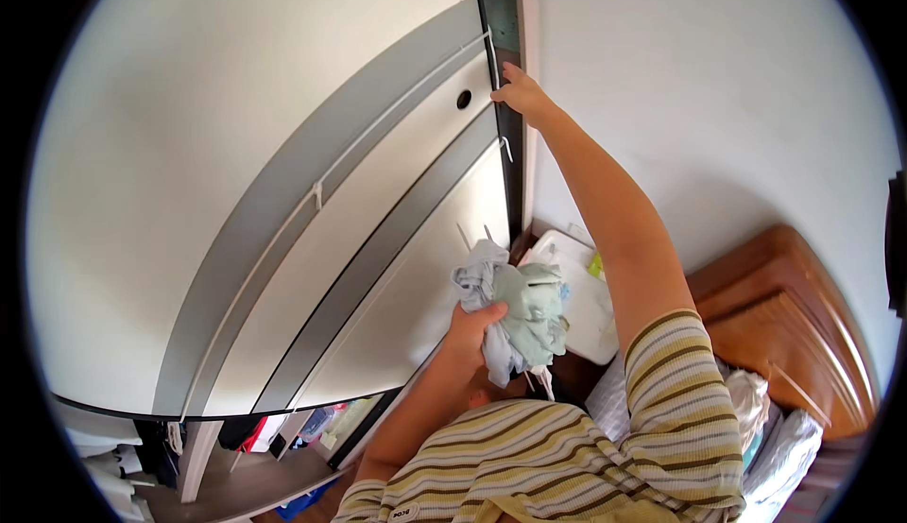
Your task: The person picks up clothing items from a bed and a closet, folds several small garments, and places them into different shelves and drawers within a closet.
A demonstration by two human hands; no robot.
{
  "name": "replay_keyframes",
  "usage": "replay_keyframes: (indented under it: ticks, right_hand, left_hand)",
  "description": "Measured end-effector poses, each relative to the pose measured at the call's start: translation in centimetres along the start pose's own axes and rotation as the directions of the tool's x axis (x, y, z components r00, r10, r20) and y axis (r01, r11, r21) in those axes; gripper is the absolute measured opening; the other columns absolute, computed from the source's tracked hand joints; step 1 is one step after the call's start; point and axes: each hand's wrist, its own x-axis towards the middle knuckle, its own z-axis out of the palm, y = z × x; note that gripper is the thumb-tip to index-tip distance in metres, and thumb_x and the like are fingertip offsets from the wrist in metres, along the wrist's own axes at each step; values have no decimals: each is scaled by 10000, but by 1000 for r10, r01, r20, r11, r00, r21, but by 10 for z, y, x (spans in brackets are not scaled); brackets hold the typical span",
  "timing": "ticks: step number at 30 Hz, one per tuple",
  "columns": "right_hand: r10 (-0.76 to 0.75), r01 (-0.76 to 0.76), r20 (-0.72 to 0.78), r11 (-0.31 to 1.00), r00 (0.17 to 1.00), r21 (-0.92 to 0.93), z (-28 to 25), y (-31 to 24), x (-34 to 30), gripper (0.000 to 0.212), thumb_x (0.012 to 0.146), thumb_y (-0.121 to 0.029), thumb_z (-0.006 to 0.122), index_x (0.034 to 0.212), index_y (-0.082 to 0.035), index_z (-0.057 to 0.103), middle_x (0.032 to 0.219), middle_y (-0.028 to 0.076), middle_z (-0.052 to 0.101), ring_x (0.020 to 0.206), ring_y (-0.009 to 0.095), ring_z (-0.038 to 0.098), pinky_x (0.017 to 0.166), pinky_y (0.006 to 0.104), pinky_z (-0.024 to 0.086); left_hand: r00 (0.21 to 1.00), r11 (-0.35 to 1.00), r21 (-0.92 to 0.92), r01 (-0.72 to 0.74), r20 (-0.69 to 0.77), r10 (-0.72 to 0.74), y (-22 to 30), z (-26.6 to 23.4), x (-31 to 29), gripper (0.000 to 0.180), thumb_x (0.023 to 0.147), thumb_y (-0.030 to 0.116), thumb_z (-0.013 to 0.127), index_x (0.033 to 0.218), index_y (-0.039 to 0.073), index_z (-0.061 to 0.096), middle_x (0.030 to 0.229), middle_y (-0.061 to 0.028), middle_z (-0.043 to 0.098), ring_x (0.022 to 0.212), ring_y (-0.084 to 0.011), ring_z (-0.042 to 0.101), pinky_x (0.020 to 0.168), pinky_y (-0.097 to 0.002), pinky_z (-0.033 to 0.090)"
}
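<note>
My left hand (474, 326) is closed around a crumpled bundle of clothes (531, 310), pale green and light grey-blue, held in front of my body. A thin strap-like piece dangles from the bundle's underside. My right arm reaches far forward, and my right hand (521, 94) touches the right edge of a large white wardrobe door (416, 159) with grey stripes. Its thumb and fingers are apart at the dark gap beside that edge; some fingers are partly hidden. Near this hand, a white cord (316, 192) runs across the door front, close to a round dark hole (464, 100).
Wardrobe shelves (236, 490) with clothes show at the lower left, below the door. A white plastic bin or lid (584, 306) stands near the wall corner. At right are a brown wooden headboard (770, 325), bedding (784, 447) and a plain wall (718, 79).
</note>
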Motion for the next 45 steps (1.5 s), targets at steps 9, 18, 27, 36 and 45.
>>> replay_keyframes:
  ticks: [9,18,27,36,45]
  right_hand:
    - [-46,-104,333,901,942,420,-10,21,73,524,777,-40,601,1274,30,447,1203,144,557,1111,252,523,976,366,386]
    - [-166,-28,372,885,913,464,20,46,73,629,694,-34,634,1294,46,460,1156,143,584,1036,227,544,911,293,400]
    - [-132,121,338,991,932,52,54,57,38,465,697,-116,685,1110,55,552,1035,180,626,961,252,588,847,320,443]
    - [-362,397,370,917,855,-20,123,82,15,735,657,-187,661,1307,36,400,1122,285,581,1049,410,558,881,410,444]
    - [-313,224,714,950,627,219,84,91,-6,494,812,-102,643,1273,-5,494,1126,154,640,1001,176,620,853,307,487]
  left_hand:
    - [984,1000,15,27,-178,-24,-32,24,69,546,733,-47,602,1258,-3,457,1134,-141,599,1007,-300,614,910,-442,496]
    - [982,996,52,69,-177,-59,-49,19,113,512,755,-18,579,1252,-16,455,1110,-155,602,976,-313,620,874,-469,512]
    - [959,991,19,134,-253,-125,-63,15,131,519,741,-22,569,1250,5,467,1136,-150,593,1001,-312,609,889,-474,504]
    - [971,992,-121,43,-229,-70,-53,0,153,465,770,-79,532,1227,-12,472,1120,-152,601,971,-300,623,845,-456,522]
    - [986,989,-117,-89,-154,70,-27,-42,154,581,735,-43,597,1287,-1,421,1185,-161,571,1049,-310,592,900,-437,494]
